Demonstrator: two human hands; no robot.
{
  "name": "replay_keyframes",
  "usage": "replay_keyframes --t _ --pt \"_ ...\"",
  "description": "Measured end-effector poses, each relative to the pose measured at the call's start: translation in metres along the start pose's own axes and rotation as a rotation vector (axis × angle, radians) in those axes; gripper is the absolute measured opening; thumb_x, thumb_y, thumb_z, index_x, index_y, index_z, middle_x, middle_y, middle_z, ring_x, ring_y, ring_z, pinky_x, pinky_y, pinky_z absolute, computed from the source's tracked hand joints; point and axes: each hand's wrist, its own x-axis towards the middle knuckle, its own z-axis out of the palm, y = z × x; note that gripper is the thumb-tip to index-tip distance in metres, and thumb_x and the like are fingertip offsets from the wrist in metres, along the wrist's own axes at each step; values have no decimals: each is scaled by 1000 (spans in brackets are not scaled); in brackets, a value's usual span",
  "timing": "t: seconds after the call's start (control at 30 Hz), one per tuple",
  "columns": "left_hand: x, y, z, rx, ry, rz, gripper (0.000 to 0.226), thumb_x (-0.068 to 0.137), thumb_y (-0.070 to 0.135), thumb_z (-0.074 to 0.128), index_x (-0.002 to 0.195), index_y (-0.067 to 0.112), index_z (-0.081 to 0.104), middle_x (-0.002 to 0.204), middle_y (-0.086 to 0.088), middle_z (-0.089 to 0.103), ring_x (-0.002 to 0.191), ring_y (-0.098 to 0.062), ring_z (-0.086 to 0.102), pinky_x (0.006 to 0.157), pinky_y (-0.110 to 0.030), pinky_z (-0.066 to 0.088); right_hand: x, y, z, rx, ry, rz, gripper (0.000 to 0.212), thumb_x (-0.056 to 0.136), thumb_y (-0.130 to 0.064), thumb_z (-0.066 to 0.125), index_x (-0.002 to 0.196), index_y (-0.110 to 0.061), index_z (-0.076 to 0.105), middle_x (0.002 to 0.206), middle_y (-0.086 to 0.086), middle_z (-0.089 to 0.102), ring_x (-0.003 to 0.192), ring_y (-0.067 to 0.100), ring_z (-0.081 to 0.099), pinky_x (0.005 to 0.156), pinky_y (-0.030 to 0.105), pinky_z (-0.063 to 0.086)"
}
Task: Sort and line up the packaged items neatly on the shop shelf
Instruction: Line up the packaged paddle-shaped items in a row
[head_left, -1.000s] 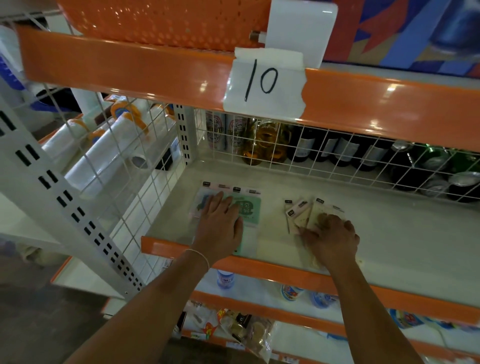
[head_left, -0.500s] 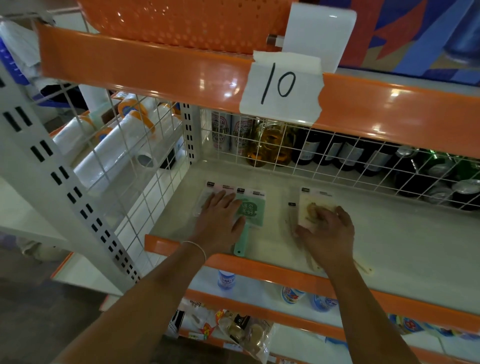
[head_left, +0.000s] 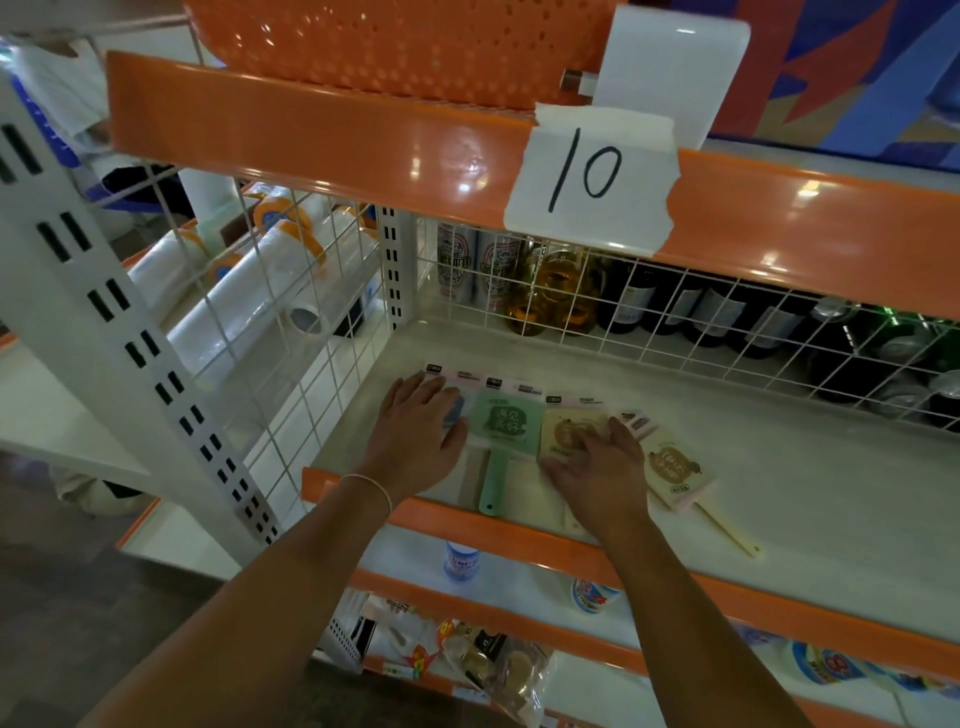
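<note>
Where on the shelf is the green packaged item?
In the head view, the green packaged item lies flat near the shelf's front edge, between the left hand and the right hand.

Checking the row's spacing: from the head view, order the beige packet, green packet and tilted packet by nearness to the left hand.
1. Green packet, just right of the left hand.
2. Beige packet, under the right hand.
3. Tilted packet, far right.

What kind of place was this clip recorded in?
Most likely a small shop: orange-edged metal shelving, a handwritten "10" label taped to the upper shelf edge, and bottles and cans stocked behind a wire divider.
</note>
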Motion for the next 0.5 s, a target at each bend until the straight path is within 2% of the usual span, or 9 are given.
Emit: replay_keyframes --t 0.07,0.13,0.23,0.37,0.5 --pt "0 -5 -3 -41 8 -48 48 95 36 48 137 13 50 148 -8 43 143 -28 25 120 -41 12 0 3 0 0 5 24 67 81 -63 56 132 -20 56 148 12 40 138 30 29 111 35 26" --pt "0 -9 -7 -75 -1 -76 56 92 43 42 138 12 49 148 -8 42 143 -28 24 120 -42 13 1 9 -3 1 19 38 66 82 -61 57 133 -18 54 148 12 38 137 30 30 111 35 28" --pt "-1 -14 -8 -91 -5 -77 62 87 46 37 137 12 50 147 -8 43 143 -28 25 120 -42 15 2 23 -11 1 43 52 61 83 -56 60 128 -15 57 143 13 44 135 31 34 109 36 29" --pt "-2 -5 -3 -99 35 -30 60 88 45 37 133 9 54 143 -12 48 140 -32 31 118 -46 19 5 42 -20 -13 61 60 64 82 -55 63 130 -13 58 144 17 46 142 28 26 115 38 26" --pt "-4 6 10 -70 28 28 62 90 49 32 132 10 55 141 -12 50 140 -32 33 118 -49 22 7 47 -24 -91 57 37 62 82 -57 62 127 -13 60 138 11 54 141 24 28 115 36 26"
